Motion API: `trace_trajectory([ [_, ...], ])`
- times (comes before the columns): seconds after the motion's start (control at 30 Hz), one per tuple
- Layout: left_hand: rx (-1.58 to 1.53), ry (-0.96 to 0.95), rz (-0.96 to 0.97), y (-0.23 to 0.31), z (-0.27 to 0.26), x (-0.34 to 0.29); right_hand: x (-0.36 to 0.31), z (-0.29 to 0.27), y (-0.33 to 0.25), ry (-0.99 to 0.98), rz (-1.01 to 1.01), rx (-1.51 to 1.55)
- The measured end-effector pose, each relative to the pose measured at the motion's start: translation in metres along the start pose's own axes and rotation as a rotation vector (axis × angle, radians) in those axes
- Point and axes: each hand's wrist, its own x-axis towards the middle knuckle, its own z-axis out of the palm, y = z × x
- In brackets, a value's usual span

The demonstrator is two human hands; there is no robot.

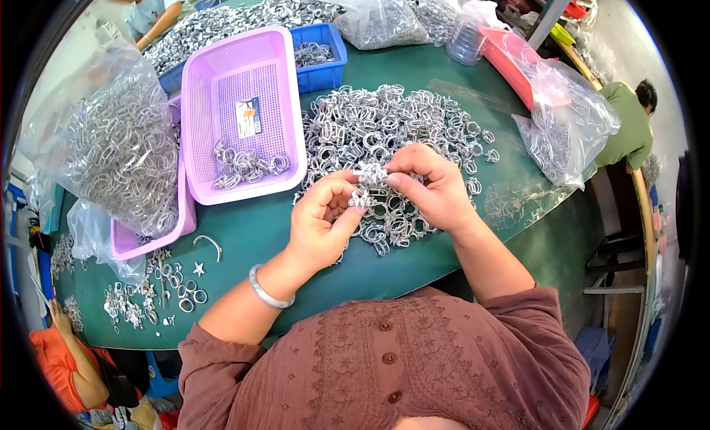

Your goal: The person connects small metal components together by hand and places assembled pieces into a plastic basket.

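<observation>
Both my hands meet over the near side of a large pile of silver metal rings [384, 119] on the green table. My left hand [319, 217] is closed, with a small silver ring with a spiky top [360, 200] between thumb and fingers. Its index fingertip also reaches a second silver ring with a clustered, flower-like top [371, 174]. That one is pinched by the thumb and index finger of my right hand [435, 184]. The bands of both pieces are mostly hidden by my fingers.
Left of the pile, a pink-purple basket [277, 53] holds a few rings. A filled clear bag [111, 141] rests in another purple basket [185, 208]. Loose rings [188, 293] lie at the near left. A red tray [510, 71] and bag [558, 134] are at right. Other people sit around.
</observation>
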Motion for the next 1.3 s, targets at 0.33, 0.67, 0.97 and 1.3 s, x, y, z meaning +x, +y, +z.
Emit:
trace_trajectory([
  [0.33, 0.199, -0.025, 0.183, -0.002, -0.008, -0.001, -0.006, 0.005, 0.005, -0.071, 0.069, 0.100],
  [0.67, 0.171, -0.005, 0.205, -0.001, -0.010, 0.001, -0.012, 0.004, 0.010, 0.014, 0.034, 0.314],
  [0.97, 0.332, -0.116, 0.111, 0.003, -0.009, 0.003, -0.012, 0.002, 0.006, 0.017, 0.001, 0.260],
  [1.3, 0.162, -0.098, 0.138, 0.005, -0.006, 0.002, -0.012, 0.002, 0.002, 0.013, 0.024, 0.253],
])
